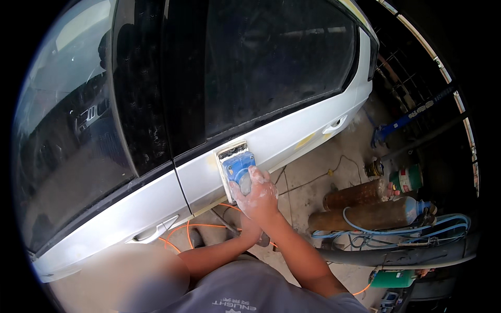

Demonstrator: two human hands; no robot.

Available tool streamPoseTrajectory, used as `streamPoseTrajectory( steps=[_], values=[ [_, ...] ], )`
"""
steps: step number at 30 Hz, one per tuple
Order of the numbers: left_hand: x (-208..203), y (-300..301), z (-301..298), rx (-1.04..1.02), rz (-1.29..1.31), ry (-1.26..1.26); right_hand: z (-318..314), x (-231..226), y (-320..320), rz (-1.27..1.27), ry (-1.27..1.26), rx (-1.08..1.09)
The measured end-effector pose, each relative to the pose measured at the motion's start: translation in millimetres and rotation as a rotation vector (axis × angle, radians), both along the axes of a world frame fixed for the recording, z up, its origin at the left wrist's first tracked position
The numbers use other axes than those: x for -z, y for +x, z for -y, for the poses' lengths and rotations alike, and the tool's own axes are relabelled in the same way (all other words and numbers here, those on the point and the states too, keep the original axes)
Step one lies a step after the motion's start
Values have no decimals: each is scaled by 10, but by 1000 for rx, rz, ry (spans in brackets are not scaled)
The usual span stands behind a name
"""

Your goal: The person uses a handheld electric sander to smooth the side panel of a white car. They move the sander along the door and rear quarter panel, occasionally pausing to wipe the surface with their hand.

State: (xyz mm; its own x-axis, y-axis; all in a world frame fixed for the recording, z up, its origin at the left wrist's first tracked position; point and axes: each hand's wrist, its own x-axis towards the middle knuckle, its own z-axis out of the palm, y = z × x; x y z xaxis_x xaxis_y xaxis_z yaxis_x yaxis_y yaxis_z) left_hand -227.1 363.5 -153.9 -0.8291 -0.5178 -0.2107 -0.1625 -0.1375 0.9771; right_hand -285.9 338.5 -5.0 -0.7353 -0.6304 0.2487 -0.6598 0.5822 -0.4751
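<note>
A blue flat sander (236,166) with a pale pad lies flat against the silver car door (282,141), just below the dark window. My right hand (258,195), dusted white, grips the sander's body from below. My left hand (251,231) is lower down, mostly hidden behind my right forearm; what it holds does not show. An orange cable (201,226) loops on the floor under the door.
Two rusty gas cylinders (370,206) lie on the concrete at right with blue hoses (396,229) and a green canister (407,178). A blue stand (399,124) sits farther back. Door handles (154,230) (334,124) stick out. Yellowish patches (305,140) mark the rear door.
</note>
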Motion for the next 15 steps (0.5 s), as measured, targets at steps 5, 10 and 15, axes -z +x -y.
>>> streamPoseTrajectory(
  steps=[5,10,15],
  values=[
    [217,54,-196,-4,-7,-242,-203,147,63,1,65,-34],
    [59,-25,-68,4,63,-30,-33,-4,-11,37,34,9],
    [-106,142,-93,-231,-116,78,-168,91,95,58,68,-8]
  ],
)
